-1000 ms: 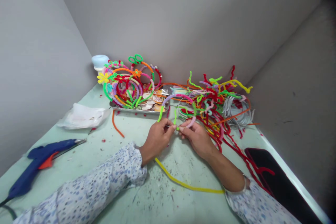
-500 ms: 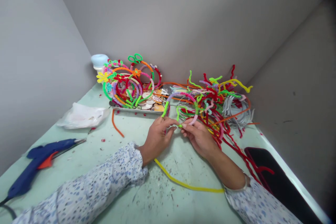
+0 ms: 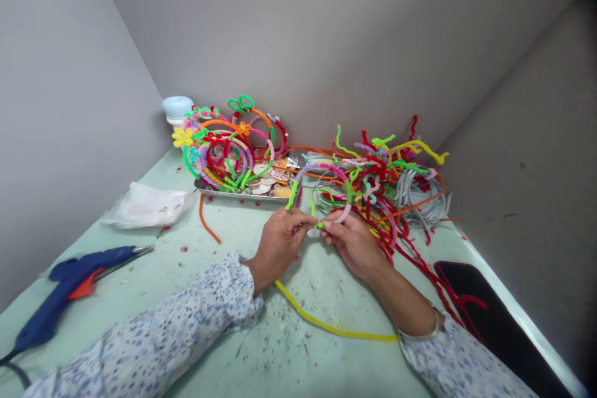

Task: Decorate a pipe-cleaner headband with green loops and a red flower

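A headband wrapped in pipe cleaner, with purple, pink, red and green sections, arches above my two hands. My right hand is closed on its right end, near the pale lilac part. A short bright green pipe cleaner winds around the tip there. My left hand pinches at this green piece with thumb and forefinger, close to the right fingertips. The headband's green left end reaches down to the back of my left hand. Below the hands, a yellow pipe cleaner lies on the table.
Finished headbands stand in a metal tray at the back left. A tangle of pipe cleaners and grey headband hoops lies right. A blue glue gun, plastic bag and phone are around the edges.
The short green pipe cleaner's upright part has shifted slightly left and downward beside my fingertips. My left fingers have moved slightly at the headband's end; my right hand stays in place.
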### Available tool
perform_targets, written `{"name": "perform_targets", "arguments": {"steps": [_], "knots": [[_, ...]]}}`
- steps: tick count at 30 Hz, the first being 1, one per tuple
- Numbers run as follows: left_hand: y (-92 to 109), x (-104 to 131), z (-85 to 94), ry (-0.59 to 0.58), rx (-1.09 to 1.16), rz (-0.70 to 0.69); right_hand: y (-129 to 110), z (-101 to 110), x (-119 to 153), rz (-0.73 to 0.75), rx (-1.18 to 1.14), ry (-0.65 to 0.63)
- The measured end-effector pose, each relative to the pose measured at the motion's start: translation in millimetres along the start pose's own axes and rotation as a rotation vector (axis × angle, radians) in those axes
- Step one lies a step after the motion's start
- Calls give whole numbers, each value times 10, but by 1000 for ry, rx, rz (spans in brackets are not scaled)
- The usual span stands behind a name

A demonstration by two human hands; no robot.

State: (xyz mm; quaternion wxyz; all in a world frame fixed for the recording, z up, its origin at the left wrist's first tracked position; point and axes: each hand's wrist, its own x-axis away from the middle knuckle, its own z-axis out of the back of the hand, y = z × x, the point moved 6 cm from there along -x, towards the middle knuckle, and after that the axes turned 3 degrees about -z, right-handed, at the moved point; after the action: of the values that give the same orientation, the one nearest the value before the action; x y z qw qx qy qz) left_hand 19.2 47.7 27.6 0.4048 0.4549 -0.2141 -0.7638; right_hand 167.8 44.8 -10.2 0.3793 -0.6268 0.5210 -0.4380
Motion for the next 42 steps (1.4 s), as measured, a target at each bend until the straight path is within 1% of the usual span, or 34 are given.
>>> {"name": "perform_targets", "arguments": {"steps": [16, 21, 25, 29, 32, 37, 42], "knots": [[26, -6, 22, 15, -50, -43, -7, -3, 5, 9, -2, -17], [24, -13, 10, -10, -47, -12, -5, 16, -6, 48, 34, -17], [40, -23, -1, -49, -90, 11, 6, 38, -13, 100, 97, -19], [50, -28, -7, -73, -120, 18, 23, 66, -18, 121, 131, -10], [69, -30, -9, -80, -112, -3, 23, 64, -19, 120, 112, -12], [78, -30, -1, -69, -90, -15, 0, 28, -12, 81, 7, -3], [62, -26, 5, -58, -96, -11, -19, 17, -5, 84, 15, -13]]}}
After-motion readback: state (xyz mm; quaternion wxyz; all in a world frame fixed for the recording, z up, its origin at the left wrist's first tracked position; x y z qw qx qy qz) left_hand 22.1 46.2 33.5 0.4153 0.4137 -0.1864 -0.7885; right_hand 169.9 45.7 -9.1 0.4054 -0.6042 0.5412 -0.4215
